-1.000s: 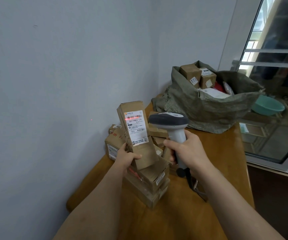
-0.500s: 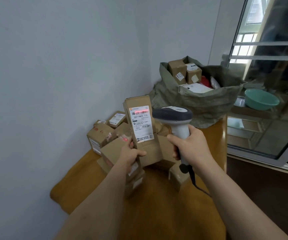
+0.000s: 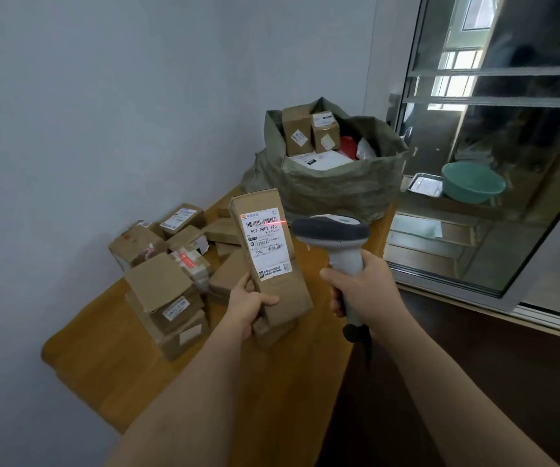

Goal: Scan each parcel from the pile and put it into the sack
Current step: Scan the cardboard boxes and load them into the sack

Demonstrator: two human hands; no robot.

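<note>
Gripping parcel (image 3: 269,251) in left hand (image 3: 246,303) (fingers hidden), right hand (image 3: 362,288) clutching scanner (image 3: 334,237)

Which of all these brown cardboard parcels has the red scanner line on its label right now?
The tall narrow brown cardboard parcel gripped upright by the left hand; its white label alone carries the red line, unlike the piled ones.

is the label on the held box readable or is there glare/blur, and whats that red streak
Head view: the white shipping label on the tall brown cardboard parcel is sharp, large print "507-P802" legible, small print too fine; no glare. The red streak is a scan line across its barcode, facing the grey-headed handheld barcode scanner. Wide-angle distortion bends the window frame.
</note>
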